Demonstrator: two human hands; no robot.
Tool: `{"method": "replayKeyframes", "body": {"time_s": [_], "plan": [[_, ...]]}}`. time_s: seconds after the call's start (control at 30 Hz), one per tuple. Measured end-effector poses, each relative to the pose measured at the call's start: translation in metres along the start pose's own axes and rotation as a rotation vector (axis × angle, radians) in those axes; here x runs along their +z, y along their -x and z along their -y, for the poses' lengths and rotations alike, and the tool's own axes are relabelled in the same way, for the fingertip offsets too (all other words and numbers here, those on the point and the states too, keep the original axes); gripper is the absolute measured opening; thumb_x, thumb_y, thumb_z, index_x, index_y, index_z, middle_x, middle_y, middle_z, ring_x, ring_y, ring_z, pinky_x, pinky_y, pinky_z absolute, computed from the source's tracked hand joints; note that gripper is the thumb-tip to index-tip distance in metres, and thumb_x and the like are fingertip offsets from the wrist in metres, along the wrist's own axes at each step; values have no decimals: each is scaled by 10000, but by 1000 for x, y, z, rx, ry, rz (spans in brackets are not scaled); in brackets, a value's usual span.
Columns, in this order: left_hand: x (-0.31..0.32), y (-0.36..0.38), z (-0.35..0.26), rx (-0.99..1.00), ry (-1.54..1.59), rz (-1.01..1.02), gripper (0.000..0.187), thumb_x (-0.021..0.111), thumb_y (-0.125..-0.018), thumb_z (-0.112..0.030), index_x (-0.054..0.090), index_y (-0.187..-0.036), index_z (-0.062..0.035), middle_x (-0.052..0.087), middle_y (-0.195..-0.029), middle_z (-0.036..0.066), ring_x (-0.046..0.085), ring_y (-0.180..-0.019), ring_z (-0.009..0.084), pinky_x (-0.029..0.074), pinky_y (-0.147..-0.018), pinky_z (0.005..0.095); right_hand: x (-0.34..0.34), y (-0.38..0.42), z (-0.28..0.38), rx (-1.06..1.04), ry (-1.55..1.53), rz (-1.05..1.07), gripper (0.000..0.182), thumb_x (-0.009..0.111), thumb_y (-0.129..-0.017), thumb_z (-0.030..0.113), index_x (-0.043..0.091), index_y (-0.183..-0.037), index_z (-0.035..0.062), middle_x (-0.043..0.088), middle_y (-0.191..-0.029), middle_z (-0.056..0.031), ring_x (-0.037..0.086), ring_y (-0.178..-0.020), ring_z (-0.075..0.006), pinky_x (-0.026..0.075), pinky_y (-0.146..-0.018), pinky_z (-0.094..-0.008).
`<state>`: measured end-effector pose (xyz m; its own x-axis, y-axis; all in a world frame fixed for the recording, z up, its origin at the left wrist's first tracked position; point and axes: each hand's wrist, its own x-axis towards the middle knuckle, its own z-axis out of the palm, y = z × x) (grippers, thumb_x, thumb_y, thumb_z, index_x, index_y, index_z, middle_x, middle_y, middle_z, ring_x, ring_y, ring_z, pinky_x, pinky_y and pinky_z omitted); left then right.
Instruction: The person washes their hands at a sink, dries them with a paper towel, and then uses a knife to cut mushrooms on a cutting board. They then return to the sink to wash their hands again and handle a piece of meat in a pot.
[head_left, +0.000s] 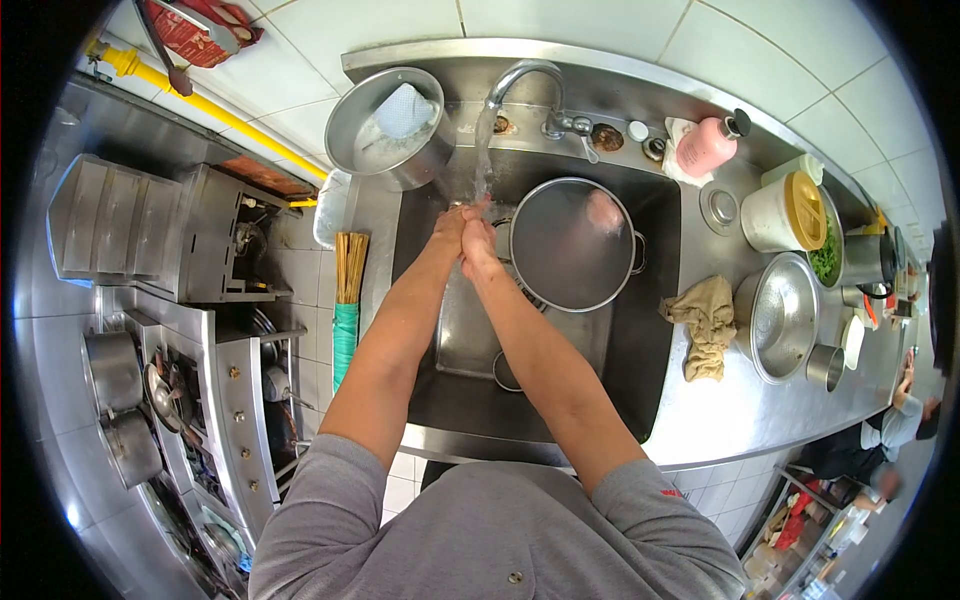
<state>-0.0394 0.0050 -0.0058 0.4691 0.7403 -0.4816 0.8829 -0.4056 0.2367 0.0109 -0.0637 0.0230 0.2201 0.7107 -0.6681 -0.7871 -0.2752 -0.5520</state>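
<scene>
Water runs from the curved faucet (527, 72) onto my two hands, which are pressed together over the left of the sink (540, 395). My left hand (453, 226) and my right hand (479, 238) both have curled fingers, overlapping each other. Something pinkish shows at the fingertips in the stream; I cannot tell whether it is held or just fingers. Right beside my right hand, a large round pot (570, 262) of cloudy water stands in the sink, with a pink lump (603, 213) near its far side.
A deep metal pot (350, 130) holding a pale blue cloth stands back left. On the right counter are a pink pump bottle (706, 147), a yellow-lidded tub (772, 218), a brown cloth (706, 325) and a steel colander (780, 320). Bamboo sticks (350, 268) stand left. A person (885, 435) is far right.
</scene>
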Motion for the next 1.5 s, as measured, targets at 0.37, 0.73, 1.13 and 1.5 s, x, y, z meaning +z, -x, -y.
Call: {"method": "replayKeyframes", "body": {"time_s": [0.37, 0.73, 1.13, 1.5], "plan": [[-16, 15, -13, 23, 12, 1, 723, 583, -901, -265, 257, -1545, -295, 564, -1362, 196, 552, -1247, 358, 439, -1050, 428, -2, -4, -2, -8, -6, -26, 510, 564, -960, 275, 440, -1309, -77, 582, -1213, -223, 600, -1092, -295, 498, -912, -380], [-24, 19, -18, -15, 9, 29, 715, 599, -887, -245, 291, -1533, -256, 529, -1408, 185, 532, -1279, 335, 441, -1055, 416, -3, -10, -4, 7, 19, -46, 363, 546, -963, 263, 523, -1219, 6, 630, -1135, -141, 649, -1000, -242, 547, -796, -372], [-40, 24, -15, 86, -307, 53, 571, 676, -819, -267, 533, -1363, -169, 599, -1326, 143, 533, -1277, 334, 415, -1047, 498, 5, 12, 24, 83, -45, 16, 305, 521, -964, 221, 572, -1147, -18, 655, -1090, -115, 646, -975, -255, 523, -813, -374], [-68, 24, -44, -89, -34, -4, 589, 670, -826, -267, 509, -1360, -79, 508, -1403, 143, 521, -1281, 300, 400, -1040, 456, 8, -61, 62, 96, 175, 78, 236, 446, -962, 83, 569, -1097, -65, 658, -1005, -178, 675, -857, -305, 558, -734, -443]]}}
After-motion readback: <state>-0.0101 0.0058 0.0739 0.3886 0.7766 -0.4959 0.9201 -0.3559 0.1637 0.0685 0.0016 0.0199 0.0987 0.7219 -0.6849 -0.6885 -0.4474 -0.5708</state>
